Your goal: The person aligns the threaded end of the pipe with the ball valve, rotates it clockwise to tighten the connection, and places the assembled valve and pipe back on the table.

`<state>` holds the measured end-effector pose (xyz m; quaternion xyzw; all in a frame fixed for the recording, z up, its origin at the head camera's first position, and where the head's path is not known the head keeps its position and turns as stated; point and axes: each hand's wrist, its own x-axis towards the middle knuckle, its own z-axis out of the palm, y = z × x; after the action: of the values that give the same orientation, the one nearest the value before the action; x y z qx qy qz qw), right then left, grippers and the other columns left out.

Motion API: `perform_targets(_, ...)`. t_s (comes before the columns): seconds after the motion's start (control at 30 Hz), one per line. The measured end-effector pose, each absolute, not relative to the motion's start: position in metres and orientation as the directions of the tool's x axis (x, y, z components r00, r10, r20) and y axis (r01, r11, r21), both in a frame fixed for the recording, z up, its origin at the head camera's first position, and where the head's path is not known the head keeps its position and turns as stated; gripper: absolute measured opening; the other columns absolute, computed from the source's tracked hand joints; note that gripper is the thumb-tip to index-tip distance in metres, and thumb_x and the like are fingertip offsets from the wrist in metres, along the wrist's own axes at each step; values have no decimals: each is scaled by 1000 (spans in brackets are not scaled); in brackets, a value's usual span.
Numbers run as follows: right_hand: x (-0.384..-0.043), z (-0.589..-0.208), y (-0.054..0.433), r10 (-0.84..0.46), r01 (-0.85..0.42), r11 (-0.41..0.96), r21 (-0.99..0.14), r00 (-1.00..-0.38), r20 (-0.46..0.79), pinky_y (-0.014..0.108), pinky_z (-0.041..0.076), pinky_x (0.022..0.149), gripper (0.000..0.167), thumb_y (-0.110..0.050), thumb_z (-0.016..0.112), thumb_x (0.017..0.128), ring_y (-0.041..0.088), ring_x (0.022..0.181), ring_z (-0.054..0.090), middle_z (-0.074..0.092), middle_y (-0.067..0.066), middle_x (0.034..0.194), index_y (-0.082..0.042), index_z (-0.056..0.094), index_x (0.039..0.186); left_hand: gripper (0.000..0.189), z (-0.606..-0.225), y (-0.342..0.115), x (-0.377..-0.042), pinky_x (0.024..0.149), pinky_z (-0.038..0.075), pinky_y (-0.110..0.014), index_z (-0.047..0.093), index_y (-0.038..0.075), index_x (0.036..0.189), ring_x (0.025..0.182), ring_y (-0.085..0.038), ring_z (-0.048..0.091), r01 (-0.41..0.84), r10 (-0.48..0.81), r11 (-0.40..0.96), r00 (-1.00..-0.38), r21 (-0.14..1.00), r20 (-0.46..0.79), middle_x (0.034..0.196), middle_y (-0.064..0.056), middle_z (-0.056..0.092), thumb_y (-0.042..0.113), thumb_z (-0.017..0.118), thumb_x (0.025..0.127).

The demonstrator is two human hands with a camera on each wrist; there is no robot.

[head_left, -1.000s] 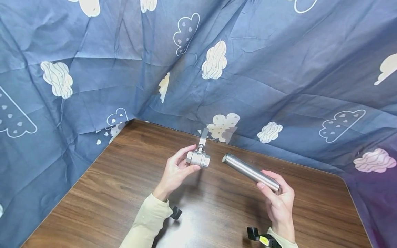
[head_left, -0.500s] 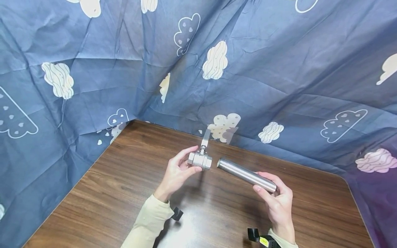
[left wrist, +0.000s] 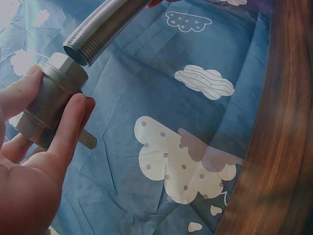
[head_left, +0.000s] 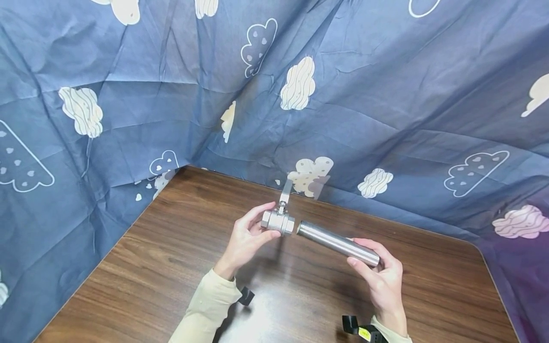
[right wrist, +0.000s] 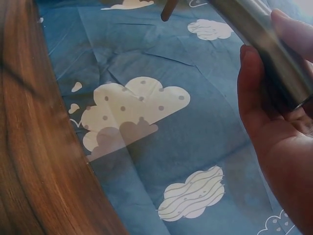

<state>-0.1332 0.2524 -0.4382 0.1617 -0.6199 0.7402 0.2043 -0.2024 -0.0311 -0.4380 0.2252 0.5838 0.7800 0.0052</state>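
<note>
My left hand (head_left: 242,243) grips a silver ball valve (head_left: 278,222) by its body, thumb below and fingers behind. The valve's lever handle (head_left: 286,191) points up and away. In my right hand (head_left: 383,281) is a steel pipe (head_left: 339,243), pinched near its right end between thumb and fingers. The pipe's threaded end (left wrist: 88,51) faces the valve's hexagonal end (left wrist: 67,68), with a small gap between them in the head view. The right wrist view shows the pipe's plain barrel (right wrist: 264,44) lying across my fingers (right wrist: 250,73).
Both hands are raised over a brown wood-grain table (head_left: 171,267). A blue cloth (head_left: 240,114) with cloud prints hangs behind the table and along its left side. Black mounts (head_left: 349,324) are strapped at the wrists.
The pipe has moved left in my right hand, its threaded end closing in on the valve. My left hand has shifted slightly right with the valve.
</note>
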Motion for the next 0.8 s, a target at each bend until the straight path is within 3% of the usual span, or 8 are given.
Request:
perform_targets(0.33, -132, -434, 247, 140, -397, -29, -918, -910, 389, 18, 58, 74, 40, 26, 65, 71, 13, 91, 69, 73, 7, 106, 19, 57, 110, 65, -437, -30, -203, 87, 58, -24, 46, -5, 137, 100, -11, 65, 264, 281, -320, -891, 910, 357, 119, -20, 59, -4, 74, 79)
perform_targets(0.47, -131, -434, 247, 125, -404, -30, -914, -909, 397, 19, 58, 75, 41, 27, 65, 71, 14, 92, 69, 73, 9, 107, 19, 57, 110, 64, -439, -29, -203, 86, 58, -24, 46, -5, 137, 98, -11, 65, 269, 284, -321, -888, 908, 363, 116, -18, 60, -5, 73, 79)
perform_targets(0.8, -130, -434, 247, 102, -431, -53, -901, -900, 424, 19, 59, 75, 42, 28, 64, 71, 15, 93, 70, 72, 12, 108, 19, 57, 111, 65, -438, -29, -201, 85, 58, -25, 48, -4, 137, 98, -10, 65, 260, 290, -320, -888, 911, 356, 119, -27, 58, 1, 76, 78)
